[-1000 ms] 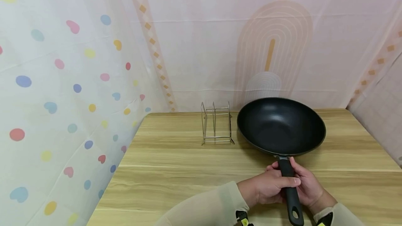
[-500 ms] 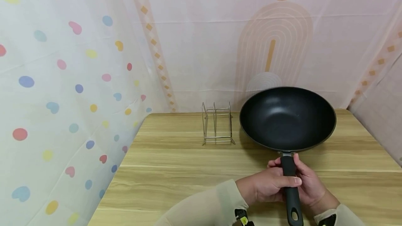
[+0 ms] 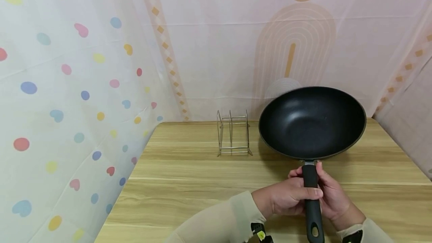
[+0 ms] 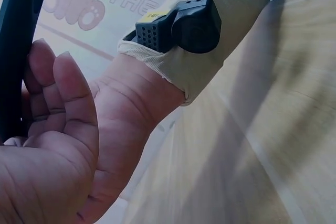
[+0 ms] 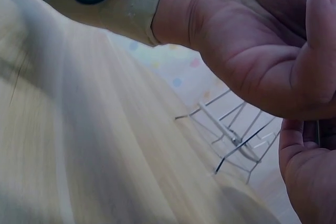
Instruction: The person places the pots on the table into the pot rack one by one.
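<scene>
Both hands hold a black wok by its long dark handle, in the head view. The left hand grips the handle from the left, its thumb laid across the top. From the right, the right hand wraps the same handle, its thumb along the side near the metal neck. The wok's dark inside faces up and toward the person. It appears raised, with a shadow on the table under its left side. Most of the fingers beneath the handle are hidden. Part of the handle also shows in the left wrist view.
A metal wire rack stands left of the wok on the wooden table. The right wrist view shows the rack as well. Patterned curtains hang behind the table and at its left side.
The wok has risen, moved slightly right and tipped its inside more toward the person. Both hands have kept their grip on the handle and shifted up a little. The rack has stayed put.
</scene>
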Available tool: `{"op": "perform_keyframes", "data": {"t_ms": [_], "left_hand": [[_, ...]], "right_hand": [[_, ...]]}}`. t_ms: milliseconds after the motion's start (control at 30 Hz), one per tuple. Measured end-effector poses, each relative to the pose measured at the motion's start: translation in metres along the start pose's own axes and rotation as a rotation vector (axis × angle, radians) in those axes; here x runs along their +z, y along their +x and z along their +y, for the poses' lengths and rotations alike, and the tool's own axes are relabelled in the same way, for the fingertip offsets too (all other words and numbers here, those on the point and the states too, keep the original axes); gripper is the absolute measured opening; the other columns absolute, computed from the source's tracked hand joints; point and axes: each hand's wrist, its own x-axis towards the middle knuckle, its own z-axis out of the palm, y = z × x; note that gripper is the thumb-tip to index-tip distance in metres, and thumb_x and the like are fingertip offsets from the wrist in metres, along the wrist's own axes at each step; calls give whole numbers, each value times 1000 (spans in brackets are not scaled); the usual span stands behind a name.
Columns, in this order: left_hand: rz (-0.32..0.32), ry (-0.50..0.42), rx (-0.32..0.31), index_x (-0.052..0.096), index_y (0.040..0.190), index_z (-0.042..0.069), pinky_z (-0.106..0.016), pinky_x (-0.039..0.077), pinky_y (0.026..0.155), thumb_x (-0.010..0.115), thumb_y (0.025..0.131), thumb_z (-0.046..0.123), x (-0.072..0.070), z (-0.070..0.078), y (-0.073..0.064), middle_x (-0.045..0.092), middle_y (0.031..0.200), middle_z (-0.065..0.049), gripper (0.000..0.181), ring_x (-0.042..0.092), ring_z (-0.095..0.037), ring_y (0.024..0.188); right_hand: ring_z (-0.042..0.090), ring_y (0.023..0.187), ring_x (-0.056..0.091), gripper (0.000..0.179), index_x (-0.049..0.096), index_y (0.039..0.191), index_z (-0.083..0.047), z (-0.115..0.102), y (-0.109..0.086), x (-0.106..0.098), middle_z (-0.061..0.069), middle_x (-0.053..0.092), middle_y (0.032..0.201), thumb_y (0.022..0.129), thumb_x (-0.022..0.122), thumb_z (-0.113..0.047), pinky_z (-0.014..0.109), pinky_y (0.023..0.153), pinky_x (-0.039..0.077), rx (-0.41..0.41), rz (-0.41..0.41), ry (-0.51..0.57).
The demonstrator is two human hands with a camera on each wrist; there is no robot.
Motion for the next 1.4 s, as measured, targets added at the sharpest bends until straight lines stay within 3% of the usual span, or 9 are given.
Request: {"op": "perform_keyframes", "data": {"t_ms": [333,533,733,1067,1267,1400], "left_hand": [[-60,28,52,52,101,1,-18,52,69,35,110,4,0,11,-6,65,80,9,19,59,-3,73],[-106,8,101,52,91,12,-21,52,70,30,110,1,-2,15,-11,66,79,6,31,57,-6,73],[-144,14,132,52,91,13,-21,52,72,29,108,-1,-5,19,-15,65,79,6,32,58,-7,73],[-239,41,205,50,93,10,-23,54,76,40,105,8,-14,25,-23,67,80,6,15,62,-8,74],[-267,59,250,50,93,12,-24,55,76,52,102,20,-19,26,-26,69,81,7,13,64,-8,75],[-268,45,261,52,89,14,-24,56,77,52,100,16,-21,28,-28,70,79,7,12,66,-8,74]], "right_hand": [[29,131,60,84,58,137,4,-3,9,9,21,66,140,107,-2,-48,32,113,45,-17,0,-23],[25,128,62,79,61,136,1,-4,15,11,16,68,137,110,2,-45,33,113,44,-28,6,-122],[24,126,63,77,62,135,0,-5,22,15,15,69,136,110,5,-44,32,111,46,-31,7,-150],[23,125,63,74,65,132,-1,-5,35,20,12,71,132,110,8,-43,32,112,45,-28,0,-185],[18,120,65,66,69,127,-8,-6,42,23,4,73,126,111,16,-43,30,108,46,-19,51,-339],[15,117,66,60,73,123,-13,-6,47,25,0,74,122,112,20,-41,28,106,48,-19,94,-438]]}}
